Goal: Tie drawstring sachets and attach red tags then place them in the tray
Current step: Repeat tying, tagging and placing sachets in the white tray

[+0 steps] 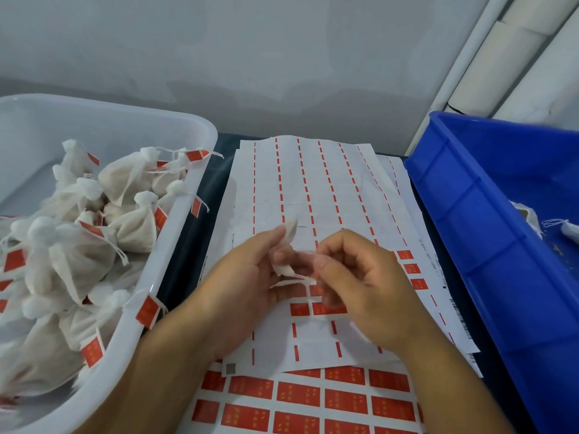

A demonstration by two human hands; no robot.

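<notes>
Nearest, below the label sheet (313, 189): a second sheet of full red tags (297, 399), rows unbroken, partly tucked beneath it. Over the label sheet's lower half: left hand (247, 277) and right hand (354, 277) drawn together, fingertips almost meeting, both pinching a small white sachet (286, 264); left fingers curled behind the cloth, right thumb and forefinger closed on its edge and the thin drawstring. Sachet limp, flat, held just above the paper, not resting on it. Under the right hand: a few red tags left on the label sheet, more in a short column just right of the knuckles. Rest of the label sheet mostly peeled, only narrow red dashes in vertical lines up to its far edge. Left of the label sheet: white tray (175, 233), heaped with tied sachets (131, 227), red tags hanging from the strings, several draped over the near rim. Right of the label sheet: blue bin (470, 245), tilted in view, a couple of untied white sachets lying inside near its right edge. Dark bench (203, 233) visible between tray and label sheet. Beyond the label sheet: plain grey wall (250, 57).
</notes>
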